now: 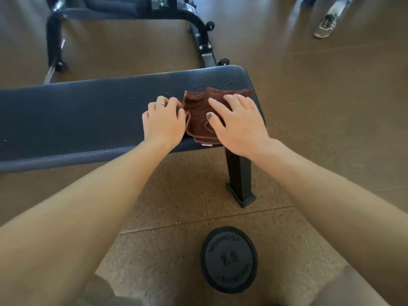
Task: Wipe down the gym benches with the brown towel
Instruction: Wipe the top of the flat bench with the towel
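A dark blue padded gym bench (88,115) runs across the view from the left edge to its rounded right end. A folded brown towel (198,111) lies on that right end, near the front edge. My right hand (236,124) rests flat on the towel with fingers spread. My left hand (163,120) sits on the pad at the towel's left edge, its fingertips pinching that edge. Small droplets dot the pad behind the towel.
A black weight plate (229,259) lies on the brown floor between my arms. The bench's black leg (239,177) stands below the towel. A second bench frame (198,32) is behind. Another person's shoe (326,25) is at the top right.
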{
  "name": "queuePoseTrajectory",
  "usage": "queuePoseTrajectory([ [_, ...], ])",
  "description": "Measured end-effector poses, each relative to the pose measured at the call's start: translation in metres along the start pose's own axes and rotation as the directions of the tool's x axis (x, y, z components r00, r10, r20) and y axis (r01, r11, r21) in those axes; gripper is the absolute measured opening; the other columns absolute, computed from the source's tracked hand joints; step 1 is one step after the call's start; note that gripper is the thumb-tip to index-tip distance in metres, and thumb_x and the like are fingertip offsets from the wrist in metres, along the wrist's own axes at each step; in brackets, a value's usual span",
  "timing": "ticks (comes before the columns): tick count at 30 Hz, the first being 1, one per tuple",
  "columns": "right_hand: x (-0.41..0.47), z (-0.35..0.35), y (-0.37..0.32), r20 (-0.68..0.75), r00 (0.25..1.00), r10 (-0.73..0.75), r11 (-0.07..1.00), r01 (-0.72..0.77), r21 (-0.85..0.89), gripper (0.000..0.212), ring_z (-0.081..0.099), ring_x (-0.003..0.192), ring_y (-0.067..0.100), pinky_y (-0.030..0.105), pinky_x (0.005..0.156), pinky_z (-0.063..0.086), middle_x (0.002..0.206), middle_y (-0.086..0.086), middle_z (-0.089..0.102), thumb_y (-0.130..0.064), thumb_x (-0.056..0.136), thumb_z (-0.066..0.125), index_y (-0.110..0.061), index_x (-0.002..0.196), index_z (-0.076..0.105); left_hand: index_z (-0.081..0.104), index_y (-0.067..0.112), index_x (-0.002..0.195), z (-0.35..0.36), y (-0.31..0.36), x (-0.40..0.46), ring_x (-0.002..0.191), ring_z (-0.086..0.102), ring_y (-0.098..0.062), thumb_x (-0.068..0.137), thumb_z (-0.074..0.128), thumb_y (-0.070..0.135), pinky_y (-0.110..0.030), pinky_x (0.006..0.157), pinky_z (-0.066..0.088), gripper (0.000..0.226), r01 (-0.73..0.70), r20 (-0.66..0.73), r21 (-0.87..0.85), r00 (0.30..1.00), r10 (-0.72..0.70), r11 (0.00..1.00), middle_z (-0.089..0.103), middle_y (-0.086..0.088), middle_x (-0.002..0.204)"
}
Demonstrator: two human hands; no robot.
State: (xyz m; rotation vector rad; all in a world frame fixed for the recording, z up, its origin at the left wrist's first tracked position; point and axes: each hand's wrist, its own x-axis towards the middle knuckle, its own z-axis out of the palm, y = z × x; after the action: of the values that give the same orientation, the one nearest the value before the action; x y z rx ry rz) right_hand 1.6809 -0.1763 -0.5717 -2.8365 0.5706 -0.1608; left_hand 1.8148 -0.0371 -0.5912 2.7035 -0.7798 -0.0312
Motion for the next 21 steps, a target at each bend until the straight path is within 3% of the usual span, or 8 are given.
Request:
queuePoseTrajectory([
  [4, 0.018, 0.015, 0.005, 0.154, 0.987, -0.043, 0.992, 0.061, -0.113, 0.064, 0.000, 0.160, 0.033, 0.056, 0.128, 0.000, 0.174, 0.004, 0.004, -0.066, 0.104, 0.013, -0.041, 0.163, 0.016, 0.056, 0.024, 0.126, 0.014, -0.001, -0.003, 0.129, 0.044, -0.028, 0.108, 0.036, 0.037, -0.043, 0.111, 0.034, 0.030, 0.030, -0.089, -0.008, 0.996, -0.031, 1.000, 0.051, -0.003, 0.138],
  [8, 0.023, 0.033, 0.008, 0.072, 0.994, -0.079, 0.978, 0.091, -0.187, 0.067, 0.010, 0.158, 0.039, 0.061, 0.127, 0.006, 0.173, 0.010, 0.014, -0.067, 0.101, 0.010, -0.039, 0.161, 0.024, 0.050, 0.023, 0.136, 0.022, 0.003, -0.006, 0.133, 0.043, -0.029, 0.108, 0.029, 0.042, -0.047, 0.115, 0.032, 0.040, 0.054, -0.122, 0.110, 0.992, -0.040, 0.992, 0.049, -0.003, 0.141],
  [17, 0.117, 0.031, 0.025, 0.112, 0.967, -0.229, 0.957, 0.245, -0.153, 0.058, 0.008, 0.159, 0.035, 0.059, 0.128, 0.003, 0.173, 0.005, 0.013, -0.061, 0.105, 0.017, -0.043, 0.160, 0.025, 0.053, 0.022, 0.134, 0.026, 0.002, -0.001, 0.134, 0.044, -0.028, 0.108, 0.029, 0.032, -0.046, 0.116, 0.032, 0.037, 0.092, -0.148, 0.130, 0.986, -0.072, 0.987, 0.051, -0.003, 0.140],
  [21, 0.167, 0.035, 0.019, 0.112, 0.969, -0.221, 0.956, 0.238, -0.170, 0.057, 0.010, 0.159, 0.036, 0.059, 0.127, 0.004, 0.173, 0.006, 0.015, -0.062, 0.105, 0.019, -0.045, 0.159, 0.028, 0.054, 0.023, 0.134, 0.030, -0.003, -0.003, 0.135, 0.045, -0.027, 0.108, 0.029, 0.032, -0.046, 0.118, 0.031, 0.037, 0.089, -0.174, 0.116, 0.982, -0.068, 0.989, 0.051, -0.002, 0.141],
])
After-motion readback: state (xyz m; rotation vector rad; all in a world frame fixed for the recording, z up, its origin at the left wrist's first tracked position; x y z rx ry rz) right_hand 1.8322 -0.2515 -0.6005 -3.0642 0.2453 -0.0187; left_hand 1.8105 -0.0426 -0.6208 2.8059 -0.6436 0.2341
